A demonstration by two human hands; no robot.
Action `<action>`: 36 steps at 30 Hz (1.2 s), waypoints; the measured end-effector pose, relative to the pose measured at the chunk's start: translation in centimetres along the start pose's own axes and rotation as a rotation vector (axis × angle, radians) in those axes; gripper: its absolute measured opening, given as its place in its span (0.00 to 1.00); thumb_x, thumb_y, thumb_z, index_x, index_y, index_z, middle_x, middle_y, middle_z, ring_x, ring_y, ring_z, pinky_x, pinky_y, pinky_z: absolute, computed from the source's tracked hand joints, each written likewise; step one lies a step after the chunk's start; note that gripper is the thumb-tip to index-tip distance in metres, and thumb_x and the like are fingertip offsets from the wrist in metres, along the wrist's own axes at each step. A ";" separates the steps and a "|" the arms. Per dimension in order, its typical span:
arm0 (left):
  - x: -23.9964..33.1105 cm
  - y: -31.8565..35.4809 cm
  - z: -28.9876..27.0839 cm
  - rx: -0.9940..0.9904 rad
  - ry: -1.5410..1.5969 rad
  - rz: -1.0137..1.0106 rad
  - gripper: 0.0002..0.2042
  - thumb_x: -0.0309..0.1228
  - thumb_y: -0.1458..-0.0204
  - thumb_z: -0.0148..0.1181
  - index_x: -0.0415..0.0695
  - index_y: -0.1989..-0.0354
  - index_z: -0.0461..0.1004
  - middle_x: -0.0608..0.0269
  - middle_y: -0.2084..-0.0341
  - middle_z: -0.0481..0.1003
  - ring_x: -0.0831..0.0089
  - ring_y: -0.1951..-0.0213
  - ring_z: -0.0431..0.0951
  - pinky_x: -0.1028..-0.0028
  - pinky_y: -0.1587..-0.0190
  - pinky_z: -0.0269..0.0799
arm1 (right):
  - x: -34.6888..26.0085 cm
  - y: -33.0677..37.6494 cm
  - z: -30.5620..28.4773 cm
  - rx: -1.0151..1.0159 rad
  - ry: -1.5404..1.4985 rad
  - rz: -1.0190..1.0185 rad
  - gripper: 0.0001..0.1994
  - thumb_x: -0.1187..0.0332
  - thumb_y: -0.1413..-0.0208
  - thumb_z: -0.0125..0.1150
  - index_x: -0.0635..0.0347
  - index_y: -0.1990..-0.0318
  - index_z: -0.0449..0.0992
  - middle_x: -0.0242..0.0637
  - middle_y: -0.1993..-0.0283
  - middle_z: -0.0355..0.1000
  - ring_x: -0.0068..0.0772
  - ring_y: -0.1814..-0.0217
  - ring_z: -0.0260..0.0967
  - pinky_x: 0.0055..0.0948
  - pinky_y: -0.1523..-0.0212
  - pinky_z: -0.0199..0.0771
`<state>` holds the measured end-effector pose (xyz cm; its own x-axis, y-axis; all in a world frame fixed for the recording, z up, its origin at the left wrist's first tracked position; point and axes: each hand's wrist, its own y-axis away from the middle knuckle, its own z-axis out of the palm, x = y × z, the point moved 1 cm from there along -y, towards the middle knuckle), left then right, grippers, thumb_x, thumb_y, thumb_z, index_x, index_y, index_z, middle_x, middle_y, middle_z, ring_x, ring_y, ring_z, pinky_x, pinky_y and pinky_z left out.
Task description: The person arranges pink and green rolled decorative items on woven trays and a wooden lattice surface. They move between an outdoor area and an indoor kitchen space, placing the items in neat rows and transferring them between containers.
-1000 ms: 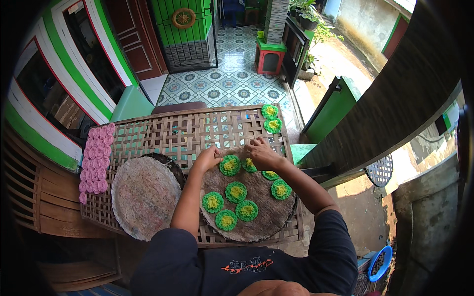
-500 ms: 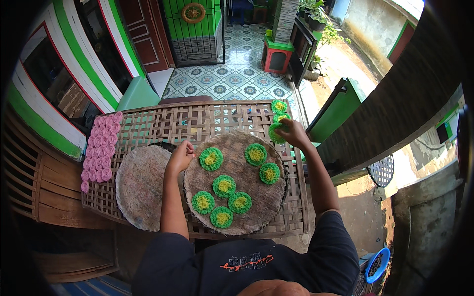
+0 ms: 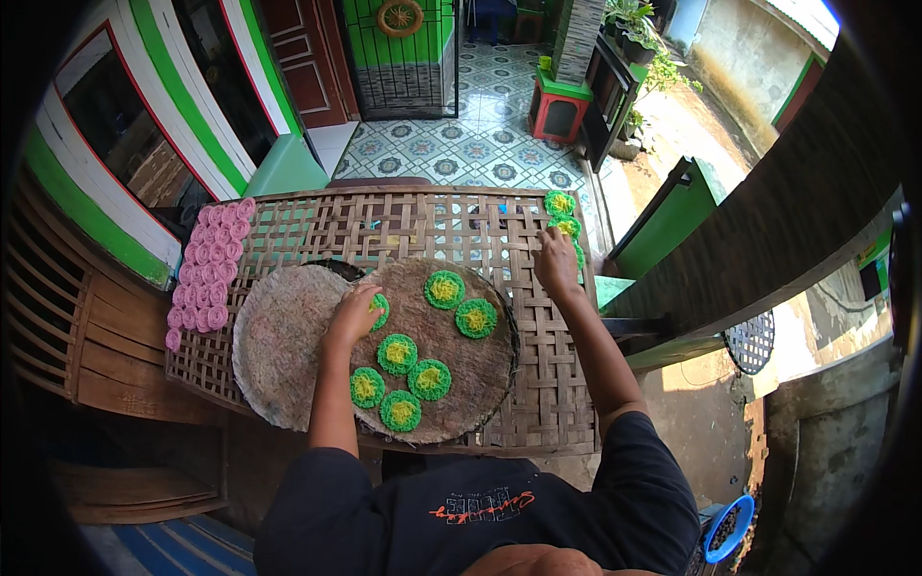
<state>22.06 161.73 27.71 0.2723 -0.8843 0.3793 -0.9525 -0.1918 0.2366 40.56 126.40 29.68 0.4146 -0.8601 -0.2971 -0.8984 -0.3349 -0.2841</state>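
The left hand point(image 3: 353, 315) rested on a green-and-yellow cracker point(image 3: 380, 309) on the round woven tray point(image 3: 480, 384), fingers curled over it. The right hand point(image 3: 555, 261) set a cracker down by the row of crackers point(image 3: 562, 216) on the bamboo lattice desk point(image 3: 403, 226); its fingers' state couldn't be told.

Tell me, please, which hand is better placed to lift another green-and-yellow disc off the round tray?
Probably the left hand: it already rests on a green-and-yellow disc on the round tray. The right hand is off the tray, by the discs at the rack's edge.
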 end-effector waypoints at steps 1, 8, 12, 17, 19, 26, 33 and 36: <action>0.3 0.0 0.8 -0.016 -0.076 0.025 0.24 0.31 0.45 0.57 0.49 0.39 0.63 0.60 0.39 0.63 0.55 0.39 0.62 0.61 0.38 0.61 | -1.8 -0.1 1.8 -0.034 -0.036 -0.210 0.17 0.71 0.49 0.60 0.63 0.51 0.73 0.43 0.43 0.67 0.46 0.42 0.63 0.39 0.42 0.64; 0.5 0.0 1.4 0.076 -0.236 0.039 0.21 0.30 0.49 0.62 0.53 0.45 0.69 0.62 0.48 0.66 0.57 0.39 0.59 0.54 0.33 0.46 | -13.4 1.2 8.2 -0.367 0.069 -0.892 0.16 0.73 0.50 0.54 0.53 0.53 0.76 0.39 0.44 0.67 0.43 0.39 0.59 0.45 0.37 0.55; 0.3 1.5 -1.0 0.108 -0.139 0.022 0.14 0.30 0.57 0.69 0.47 0.61 0.73 0.60 0.56 0.67 0.58 0.44 0.61 0.54 0.34 0.46 | -11.6 0.5 3.4 -0.343 0.135 -0.728 0.08 0.72 0.54 0.58 0.55 0.65 0.78 0.38 0.57 0.69 0.42 0.48 0.62 0.42 0.44 0.59; -3.9 2.6 -0.7 0.225 0.360 0.166 0.09 0.24 0.54 0.65 0.40 0.67 0.70 0.55 0.58 0.76 0.57 0.51 0.74 0.60 0.51 0.69 | -0.1 1.2 -2.2 -0.194 -0.489 -0.116 0.14 0.68 0.59 0.63 0.63 0.63 0.78 0.43 0.57 0.75 0.42 0.53 0.71 0.37 0.50 0.69; -1.6 3.4 -2.7 0.149 0.389 0.027 0.08 0.26 0.50 0.62 0.39 0.65 0.69 0.55 0.65 0.77 0.60 0.58 0.78 0.64 0.56 0.70 | 4.8 2.4 -4.6 -0.177 -0.547 0.148 0.18 0.67 0.56 0.64 0.69 0.58 0.76 0.46 0.62 0.77 0.39 0.62 0.75 0.34 0.57 0.74; 7.6 -2.0 -1.2 0.162 0.718 0.308 0.11 0.33 0.44 0.60 0.38 0.61 0.69 0.63 0.69 0.75 0.78 0.67 0.74 0.73 0.64 0.69 | 12.6 5.9 -1.1 -0.208 -0.896 0.587 0.15 0.73 0.49 0.60 0.72 0.54 0.75 0.36 0.64 0.77 0.24 0.68 0.73 0.24 0.68 0.74; 20.5 -3.4 7.0 -0.164 1.328 0.362 0.12 0.32 0.43 0.61 0.38 0.58 0.68 0.69 0.69 0.72 0.84 0.66 0.70 0.81 0.64 0.68 | 8.1 8.6 -2.0 -0.148 -0.856 0.404 0.26 0.59 0.49 0.67 0.69 0.48 0.72 0.52 0.47 0.72 0.40 0.49 0.73 0.37 0.52 0.72; 23.0 -2.8 9.9 -0.262 1.403 0.354 0.14 0.32 0.44 0.61 0.38 0.55 0.68 0.66 0.65 0.73 0.82 0.63 0.73 0.80 0.60 0.72 | 3.3 10.1 -6.6 -0.462 -1.355 0.429 0.20 0.66 0.47 0.66 0.70 0.50 0.73 0.42 0.54 0.75 0.28 0.54 0.73 0.27 0.55 0.73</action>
<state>29.67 137.75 26.94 0.0880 0.2905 0.9528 -0.9864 0.1584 0.0428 31.84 117.64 31.90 -0.3025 -0.0078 -0.9531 -0.8418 -0.4669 0.2710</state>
